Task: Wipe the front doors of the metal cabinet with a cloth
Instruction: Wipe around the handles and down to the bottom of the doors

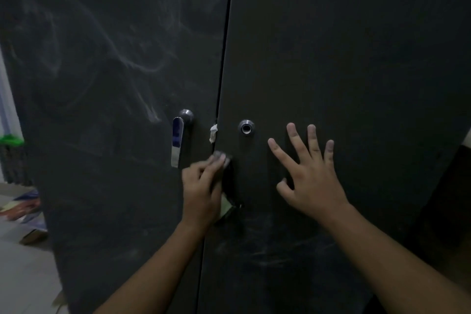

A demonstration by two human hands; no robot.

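1. Nearest us, our left hand (202, 191) has its fingers (216, 160) closed on the cloth (225, 205), pressed where the two doors meet, just below the handle (177, 144).
2. Our right hand (309, 176) is spread wide and holds nothing, flat on the right door (356, 58) beside the lock (246, 127).
3. Farther up, the left door (102, 71) shows pale smears above and left of the cloth; we judge the wiping must travel that way, and the left hand is nearer.

No readable txt, labels, brands or nos. anywhere: cabinet doors (331, 58) show only pale smears, and the handle (177, 141) bears no legible mark.
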